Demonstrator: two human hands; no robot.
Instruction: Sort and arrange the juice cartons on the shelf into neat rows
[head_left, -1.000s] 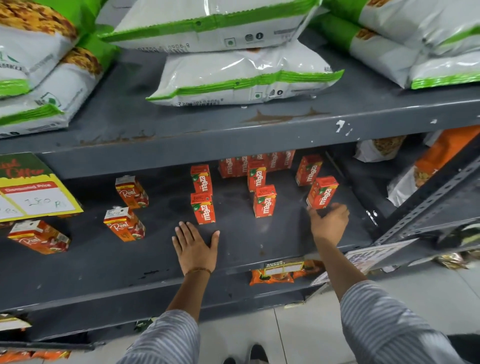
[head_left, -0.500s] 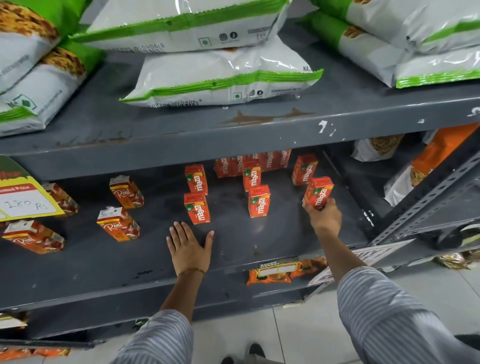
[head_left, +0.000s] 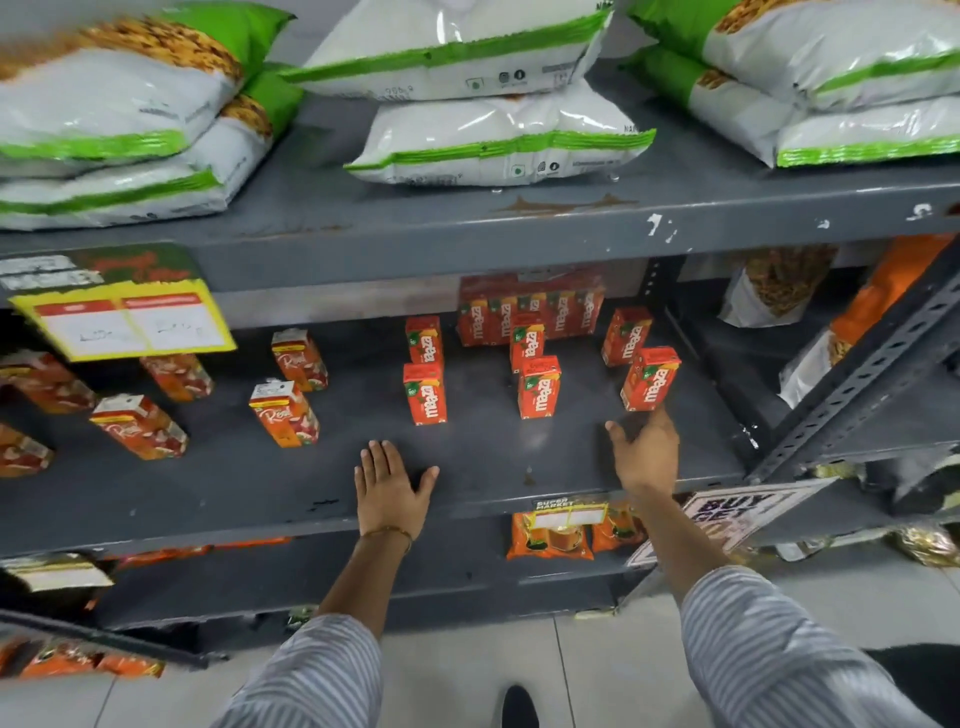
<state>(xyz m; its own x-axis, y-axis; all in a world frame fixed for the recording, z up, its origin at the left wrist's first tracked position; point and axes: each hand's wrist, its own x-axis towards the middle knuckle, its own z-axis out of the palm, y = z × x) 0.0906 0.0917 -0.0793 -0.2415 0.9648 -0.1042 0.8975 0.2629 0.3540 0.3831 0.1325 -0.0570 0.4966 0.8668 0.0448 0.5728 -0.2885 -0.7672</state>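
Small orange Maaza juice cartons stand in loose pairs on the grey shelf (head_left: 519, 457): one pair (head_left: 425, 393) on the left, one (head_left: 538, 387) in the middle, and a tilted front carton (head_left: 650, 379) on the right. A packed row of the same cartons (head_left: 530, 318) lines the back. Real cartons (head_left: 284, 413) lean and lie at the left. My left hand (head_left: 390, 487) rests flat on the shelf front, fingers apart. My right hand (head_left: 644, 452) hovers just below the right front carton, fingers loose, holding nothing.
White-and-green bags (head_left: 493, 135) lie stacked on the shelf above. A yellow price tag (head_left: 130, 322) hangs at the left. Orange packets (head_left: 550, 535) sit on the lower shelf. A slotted metal upright (head_left: 852, 374) borders the right; snack bags (head_left: 779, 286) lie beyond it.
My right hand gripped the right front carton half a second ago and has now let go, drawing back a little. The left hand stayed flat; the camera shifted.
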